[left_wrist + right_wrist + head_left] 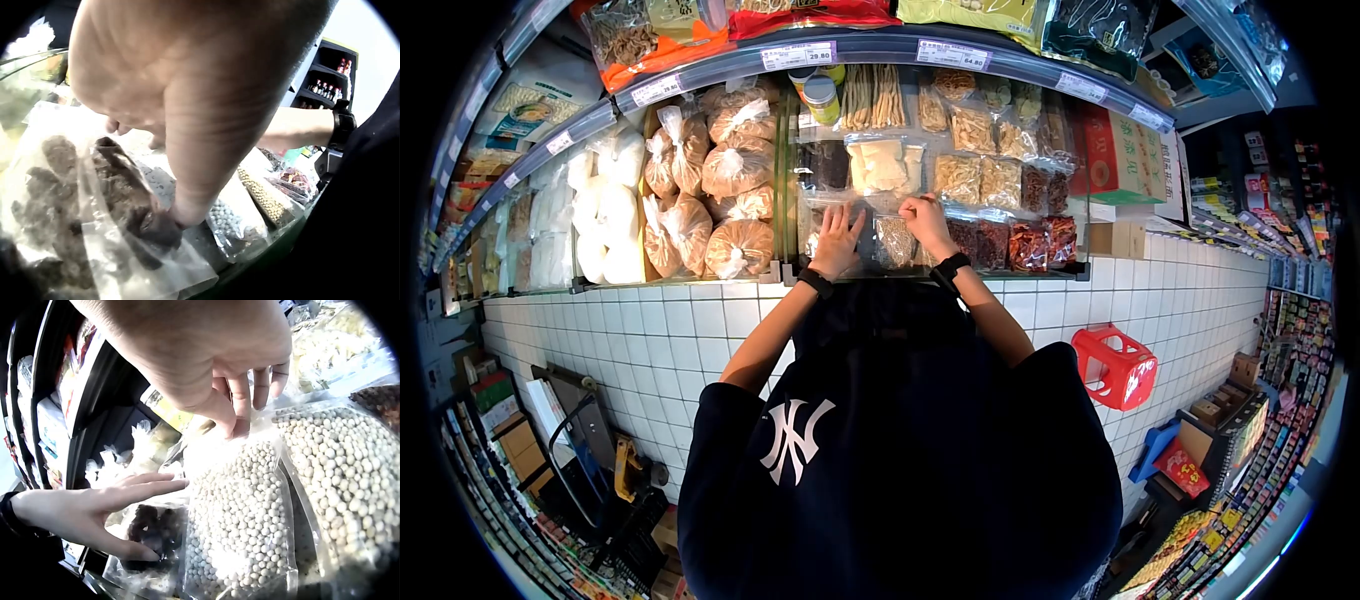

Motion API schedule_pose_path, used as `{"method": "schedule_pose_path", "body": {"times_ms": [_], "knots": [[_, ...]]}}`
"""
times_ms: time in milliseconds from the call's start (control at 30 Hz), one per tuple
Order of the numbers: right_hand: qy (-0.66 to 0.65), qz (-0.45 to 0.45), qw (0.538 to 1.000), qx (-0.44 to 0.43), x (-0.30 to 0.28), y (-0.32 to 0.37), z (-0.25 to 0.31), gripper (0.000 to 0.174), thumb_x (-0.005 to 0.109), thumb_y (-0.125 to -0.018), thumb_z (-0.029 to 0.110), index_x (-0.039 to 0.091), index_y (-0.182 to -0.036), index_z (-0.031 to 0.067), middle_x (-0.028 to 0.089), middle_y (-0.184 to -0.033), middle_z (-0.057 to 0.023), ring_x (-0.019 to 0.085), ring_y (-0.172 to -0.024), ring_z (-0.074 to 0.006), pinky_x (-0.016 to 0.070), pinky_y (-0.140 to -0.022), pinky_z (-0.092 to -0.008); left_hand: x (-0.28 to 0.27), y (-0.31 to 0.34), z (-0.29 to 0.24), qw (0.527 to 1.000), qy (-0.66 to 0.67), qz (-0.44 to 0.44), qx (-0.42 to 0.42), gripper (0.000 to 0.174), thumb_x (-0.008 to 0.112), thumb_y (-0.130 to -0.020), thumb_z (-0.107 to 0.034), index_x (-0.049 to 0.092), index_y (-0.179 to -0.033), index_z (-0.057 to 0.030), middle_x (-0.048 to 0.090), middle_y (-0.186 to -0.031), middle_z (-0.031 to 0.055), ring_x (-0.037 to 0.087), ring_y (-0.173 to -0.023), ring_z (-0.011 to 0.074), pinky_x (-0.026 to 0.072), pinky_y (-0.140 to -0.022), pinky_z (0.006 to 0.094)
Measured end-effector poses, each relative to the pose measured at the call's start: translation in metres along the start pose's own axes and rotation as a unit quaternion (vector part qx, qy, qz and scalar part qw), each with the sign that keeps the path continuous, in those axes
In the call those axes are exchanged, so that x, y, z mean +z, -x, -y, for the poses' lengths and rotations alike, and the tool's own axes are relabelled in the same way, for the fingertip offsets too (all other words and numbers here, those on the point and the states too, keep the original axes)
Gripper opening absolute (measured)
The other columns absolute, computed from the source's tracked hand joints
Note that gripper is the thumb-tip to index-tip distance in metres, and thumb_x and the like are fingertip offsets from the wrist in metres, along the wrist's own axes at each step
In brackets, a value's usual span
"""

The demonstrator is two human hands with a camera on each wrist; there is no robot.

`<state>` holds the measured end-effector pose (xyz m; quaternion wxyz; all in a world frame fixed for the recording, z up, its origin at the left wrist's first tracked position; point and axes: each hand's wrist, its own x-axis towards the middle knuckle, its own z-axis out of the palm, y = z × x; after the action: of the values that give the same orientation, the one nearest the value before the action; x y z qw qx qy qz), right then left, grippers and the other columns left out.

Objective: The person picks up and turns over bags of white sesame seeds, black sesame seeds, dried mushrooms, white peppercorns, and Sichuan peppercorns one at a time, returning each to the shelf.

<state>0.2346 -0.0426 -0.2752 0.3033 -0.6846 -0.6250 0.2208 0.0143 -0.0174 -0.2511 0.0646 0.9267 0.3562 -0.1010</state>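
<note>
My right hand (928,226) pinches the top edge of a clear bag of small pale round grains (237,512), thumb against fingers. The bag lies in the display case, its lower part flat among its neighbours. My left hand (837,243), fingers spread and straight, rests on a clear bag of dark dried pieces (119,187) just to the left. In the right wrist view, the left fingertips reach the side of the pale-grain bag. Another bag of larger beige round grains (344,481) lies right beside it.
Bags of dried red chillies (1028,246) sit at the case's front right, with pale bagged slices (885,166) farther back. Tied brown bags (738,166) fill the left compartment. A price-tagged shelf edge (870,52) runs behind. On the floor stands a red stool (1116,366).
</note>
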Motion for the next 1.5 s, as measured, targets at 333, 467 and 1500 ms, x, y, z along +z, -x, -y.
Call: {"method": "schedule_pose_path", "body": {"times_ms": [333,467,1500], "knots": [[-0.026,0.011,0.999,-0.031,-0.022,0.007,0.013,0.007,0.065,-0.078,0.011,0.063,-0.081,0.0048,0.062,-0.082,-0.0085,0.054,-0.091,-0.0284,0.0445,-0.079,-0.0411,0.009,0.002,0.021,0.976,0.215,-0.032,0.018,0.083,0.069,-0.075,-0.037,0.029,-0.139,-0.0037,0.029,-0.143,0.0192,0.020,-0.137,0.0303,0.0135,-0.113,0.0419],[-0.096,0.080,0.992,0.015,-0.028,0.007,0.031,0.009,0.063,-0.081,0.014,0.063,-0.084,0.0063,0.062,-0.082,-0.0095,0.056,-0.087,-0.0282,0.0439,-0.079,-0.0400,-0.010,-0.004,0.006,0.922,0.370,-0.116,0.002,0.055,0.068,-0.079,-0.029,0.049,-0.123,-0.0025,0.054,-0.123,0.0172,0.044,-0.123,0.0301,0.0225,-0.109,0.0419],[-0.133,0.045,0.987,0.082,-0.059,0.029,0.072,0.014,0.067,-0.077,0.014,0.063,-0.082,0.0016,0.060,-0.083,-0.0084,0.057,-0.081,-0.0284,0.0462,-0.071,-0.0372,-0.066,-0.002,-0.026,0.915,0.293,-0.278,-0.015,0.006,0.066,-0.073,-0.013,0.069,-0.075,-0.0095,0.057,-0.074,0.0050,0.056,-0.080,0.0237,0.0431,-0.075,0.0356]]}}
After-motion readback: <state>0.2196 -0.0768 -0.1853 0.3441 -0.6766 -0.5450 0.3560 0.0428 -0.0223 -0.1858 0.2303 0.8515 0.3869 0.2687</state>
